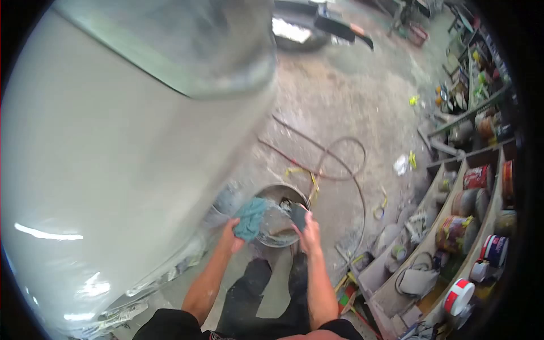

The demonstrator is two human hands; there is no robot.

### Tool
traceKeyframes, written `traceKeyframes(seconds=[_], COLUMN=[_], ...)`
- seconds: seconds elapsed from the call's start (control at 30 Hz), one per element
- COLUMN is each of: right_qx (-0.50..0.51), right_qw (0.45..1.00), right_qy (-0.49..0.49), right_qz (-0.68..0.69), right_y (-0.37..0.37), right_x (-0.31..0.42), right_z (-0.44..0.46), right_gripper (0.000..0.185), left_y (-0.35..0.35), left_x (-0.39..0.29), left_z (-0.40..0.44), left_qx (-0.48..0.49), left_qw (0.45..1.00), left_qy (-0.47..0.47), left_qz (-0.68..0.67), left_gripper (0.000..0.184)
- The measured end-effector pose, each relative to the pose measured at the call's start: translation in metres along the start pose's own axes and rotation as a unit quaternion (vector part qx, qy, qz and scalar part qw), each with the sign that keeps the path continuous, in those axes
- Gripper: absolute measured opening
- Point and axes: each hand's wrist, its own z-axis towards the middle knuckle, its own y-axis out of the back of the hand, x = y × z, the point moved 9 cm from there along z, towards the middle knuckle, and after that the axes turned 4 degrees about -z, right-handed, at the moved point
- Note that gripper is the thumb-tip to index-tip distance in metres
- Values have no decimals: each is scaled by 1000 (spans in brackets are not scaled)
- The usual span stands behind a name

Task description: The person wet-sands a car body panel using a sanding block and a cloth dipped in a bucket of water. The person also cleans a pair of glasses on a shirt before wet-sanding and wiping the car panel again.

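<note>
My left hand (233,234) is closed on a crumpled blue-green cloth (250,219), at the left side of a round metal bucket (279,189). In my right hand (309,233) is a dark grey, flat sanding pad or block (298,217); its exact kind is not clear. That hand is over the bucket's right side, with the fingers partly hidden behind the dark piece. Cloudy liquid and some unclear dark items show inside the bucket, which stands on the floor in front of my legs.
A large pale vehicle body panel (130,136) fills the left side. Red-brown hose (362,198) loops across the concrete floor beyond the bucket. Shelves (391,283) crowded with cans (457,233) line the right. Crumpled white paper (401,165) lies on the floor.
</note>
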Motion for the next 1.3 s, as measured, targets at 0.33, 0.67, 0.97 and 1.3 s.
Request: traceKeyframes(seconds=[0.33,0.67,0.97,1.3], right_qx=[-133,-131,-152,-76], right_qw=[920,862,853,842], right_qy=[132,129,81,97], right_qz=[-345,-472,-493,-525], right_y=[115,103,143,83], right_x=[155,149,108,123], right_z=[-93,-165,-177,-148], right_gripper=[52,56,55,57], left_y=[-414,-584,-703,-462], left_x=[-281,-327,-324,-375], left_z=[-402,-344,-238,-470], left_qx=[-36,-214,-147,-250], left_qw=[617,11,-4,72], left_qy=[-653,-658,-694,-730], left_qz=[438,722,704,632], left_gripper=[69,76,53,65])
